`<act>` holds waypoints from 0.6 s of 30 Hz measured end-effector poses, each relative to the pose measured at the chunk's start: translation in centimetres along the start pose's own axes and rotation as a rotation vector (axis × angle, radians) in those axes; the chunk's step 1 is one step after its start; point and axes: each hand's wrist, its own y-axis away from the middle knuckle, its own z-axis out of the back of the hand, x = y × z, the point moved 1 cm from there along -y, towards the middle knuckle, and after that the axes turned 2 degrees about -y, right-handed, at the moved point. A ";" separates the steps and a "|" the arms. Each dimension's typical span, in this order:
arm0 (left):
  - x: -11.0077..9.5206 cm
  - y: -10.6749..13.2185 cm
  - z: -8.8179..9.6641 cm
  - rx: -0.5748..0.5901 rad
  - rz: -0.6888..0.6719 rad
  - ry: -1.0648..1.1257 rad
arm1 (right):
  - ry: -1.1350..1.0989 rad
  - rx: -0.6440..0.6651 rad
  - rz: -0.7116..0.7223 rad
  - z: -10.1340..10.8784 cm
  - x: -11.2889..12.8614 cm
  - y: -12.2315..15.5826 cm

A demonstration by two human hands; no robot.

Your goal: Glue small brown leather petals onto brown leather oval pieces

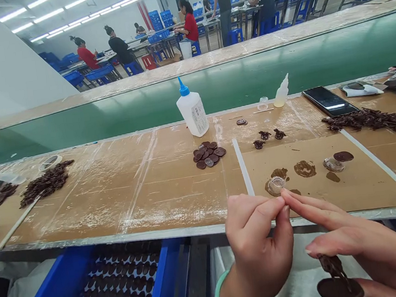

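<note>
The left hand pinches thumb and forefinger closed, on nothing clearly visible, against the right hand's extended forefinger, while its lower fingers seem to grip a dark brown disc. Many discs already lie in a blue crate; a heap of ragged brown pieces remains on the counter.

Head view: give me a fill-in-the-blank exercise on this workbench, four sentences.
The left hand wears a pale green ____ on its wrist.
The white squeeze bottle has a ____ cap.
The black smartphone lies to the ____ of that bottle.
The blue crate holds rows of dark brown ____.
Missing words: bangle; blue; right; discs.
</note>
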 end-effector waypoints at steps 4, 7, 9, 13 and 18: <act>0.7 0.2 -1.0 -0.038 -0.003 -0.035 | -0.102 -0.010 -0.043 -0.2 -0.4 -0.2; 1.1 0.3 -1.3 -0.079 -0.011 -0.020 | -0.234 -0.012 -0.096 -0.5 -0.4 0.0; 1.1 0.3 -1.2 -0.059 0.004 0.031 | -0.373 -0.031 -0.150 -0.6 -0.6 0.3; 0.7 0.2 -0.7 0.029 0.007 0.115 | -0.540 -0.054 -0.250 -0.5 -0.9 1.0; 0.5 0.1 -0.5 0.064 -0.025 0.065 | -0.284 -0.066 -0.104 -0.2 -0.5 0.5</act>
